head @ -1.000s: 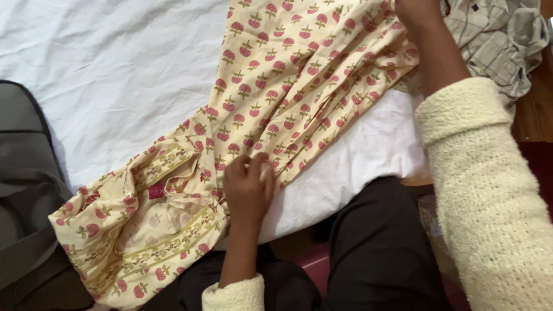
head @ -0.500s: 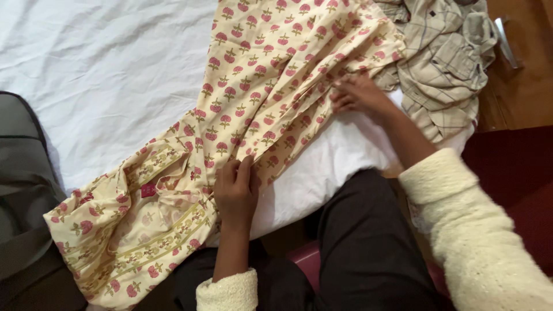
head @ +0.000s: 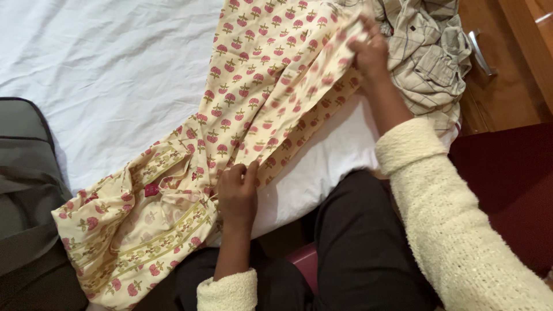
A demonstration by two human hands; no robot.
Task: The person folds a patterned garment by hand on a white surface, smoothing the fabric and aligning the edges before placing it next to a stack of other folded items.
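Observation:
A cream garment with a pink flower print lies stretched across a white sheet. Its neck end with a yellow-green border is near me at the lower left. My left hand presses on the garment's near edge, fingers closed around a fold of the cloth. My right hand is farther up at the garment's far right edge, pinching the fabric there. Both arms wear cream knitted sleeves.
A beige checked shirt lies crumpled at the upper right, touching the flowered garment. A grey bag sits at the left edge. Wooden furniture with a metal handle is at the far right. My dark trousers fill the bottom.
My right hand has moved up and away from the garment's middle edge to its far right edge and taken hold of the cloth. My left hand has stayed in place.

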